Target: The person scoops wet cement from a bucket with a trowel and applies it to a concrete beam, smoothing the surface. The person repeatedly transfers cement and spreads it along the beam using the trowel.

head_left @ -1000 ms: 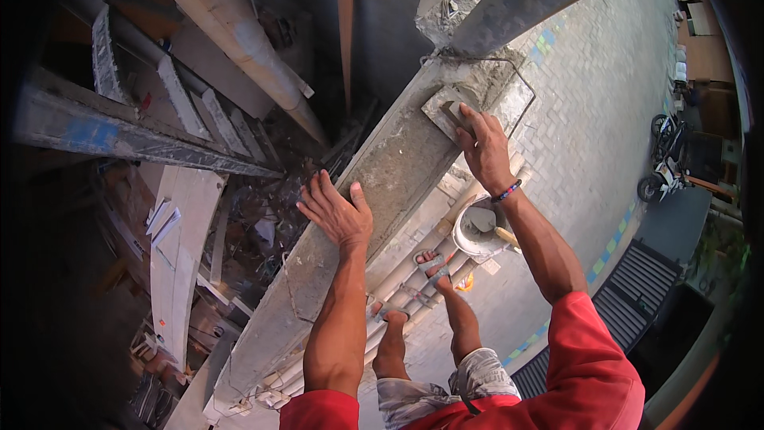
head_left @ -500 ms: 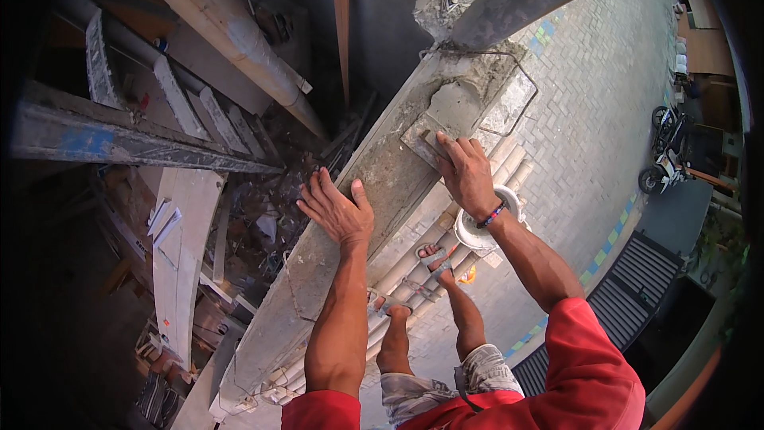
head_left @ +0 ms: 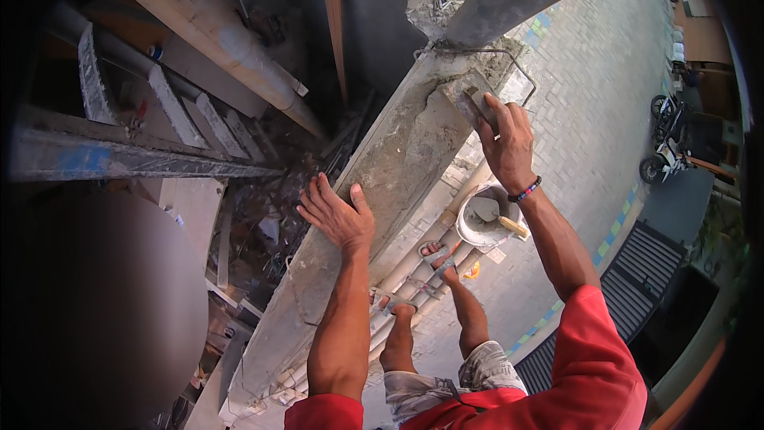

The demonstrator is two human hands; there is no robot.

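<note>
My right hand (head_left: 509, 139) grips a hand float (head_left: 468, 97), a small flat rectangular board, by its back. The float's face is tilted against the wet grey mortar (head_left: 422, 123) on top of a concrete beam (head_left: 270, 330), near its far end. Fingers spread, my left hand (head_left: 341, 215) lies on the beam's left edge, holding nothing. Below my right wrist stands a white bucket (head_left: 463, 232) with a trowel (head_left: 484, 209) in it, its wooden handle over the rim.
Bamboo poles (head_left: 430, 251) run beside the beam under my sandalled feet. A bent steel bar (head_left: 532, 84) sticks out at the far end, near a slanting post (head_left: 517, 8). A ladder (head_left: 143, 155) and debris lie left. A dark blurred shape (head_left: 119, 302) covers the lower left.
My right hand has slid the float farther away and to the right, over the smooth mortar patch. The trowel in the bucket has come into sight. A dark blurred shape has appeared lower left.
</note>
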